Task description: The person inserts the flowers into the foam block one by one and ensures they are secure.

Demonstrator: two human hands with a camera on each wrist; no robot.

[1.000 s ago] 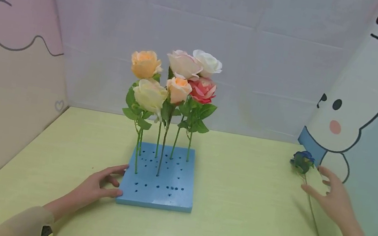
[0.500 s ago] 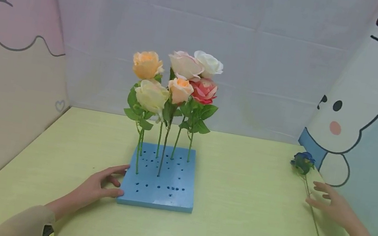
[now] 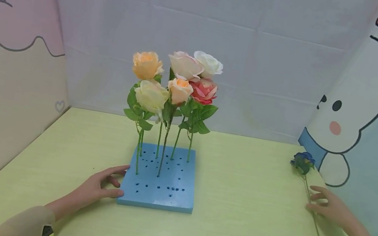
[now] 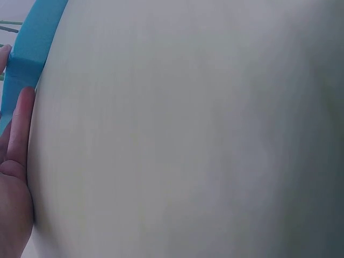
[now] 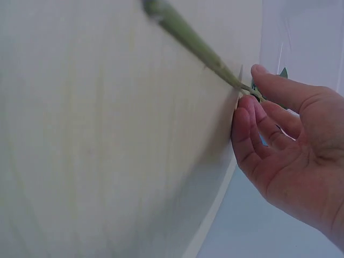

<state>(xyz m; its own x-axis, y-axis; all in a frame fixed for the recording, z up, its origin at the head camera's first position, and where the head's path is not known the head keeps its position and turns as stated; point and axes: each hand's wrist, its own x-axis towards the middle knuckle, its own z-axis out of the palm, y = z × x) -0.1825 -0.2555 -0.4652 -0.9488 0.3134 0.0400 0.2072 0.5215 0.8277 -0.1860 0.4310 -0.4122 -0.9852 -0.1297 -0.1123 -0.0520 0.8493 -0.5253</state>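
Note:
Beside the left edge of a blue board with holes (image 3: pixel 161 196), my left hand (image 3: pixel 92 187) has fingertips and thumb resting against its side. The left wrist view catches one finger (image 4: pixel 21 126) along the board's edge (image 4: pixel 29 59). A dark blue artificial rose (image 3: pixel 302 163) lies on the table at the right, its long stem (image 3: pixel 317 233) pointing towards me. Over that stem is my right hand (image 3: pixel 334 209), thumb and fingertips parted on either side of it. In the right wrist view, the green stem (image 5: pixel 193 43) passes between the right hand's (image 5: pixel 301 140) thumb and bent fingers.
Several artificial roses stand upright in the board, among them an orange one (image 3: pixel 146 65), a cream one (image 3: pixel 151 96), a white one (image 3: pixel 208 64) and a red-pink one (image 3: pixel 203 90). The pale yellow table (image 3: pixel 234 207) ends at a light cloth backdrop (image 3: pixel 272 86).
My right hand has come down and towards me along the stem, and its thumb and fingers have drawn closer together. The blue rose and my left hand stay essentially in place.

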